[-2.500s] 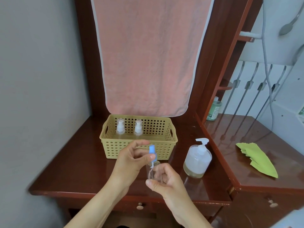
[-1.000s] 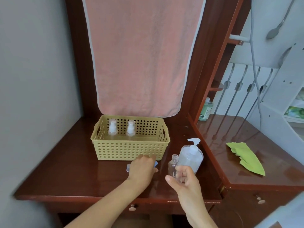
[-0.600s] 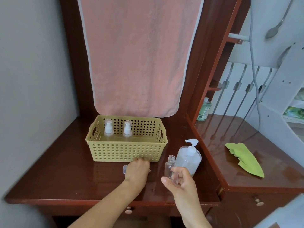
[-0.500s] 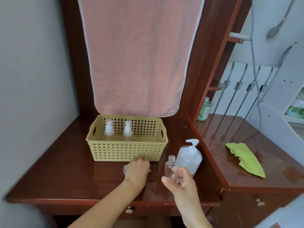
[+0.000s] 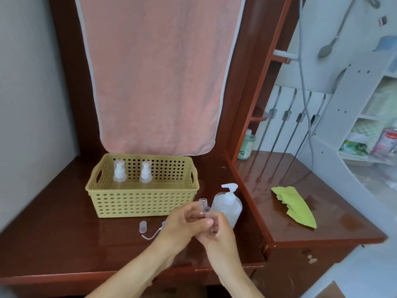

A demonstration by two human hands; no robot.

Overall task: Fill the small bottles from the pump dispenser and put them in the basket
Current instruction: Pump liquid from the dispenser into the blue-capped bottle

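A small clear open bottle (image 5: 202,206) stands upright between both hands, just left of the pump dispenser (image 5: 228,206). My left hand (image 5: 185,225) and my right hand (image 5: 217,232) both grip it from the sides. Its blue spray top with clear cap and tube (image 5: 148,230) lies on the desk (image 5: 64,222) left of my hands. The yellow perforated basket (image 5: 142,198) behind holds two small pump bottles: one (image 5: 119,171) at the back left, the other (image 5: 146,171) beside it.
A pink towel (image 5: 159,72) hangs behind the basket. A raised side table (image 5: 322,211) on the right carries a green cloth (image 5: 294,203) and a green bottle (image 5: 247,145) at its back corner. White shelving stands at far right.
My left hand left the spray top lying on the desk and came over to the open bottle, which my right hand still holds by the dispenser.
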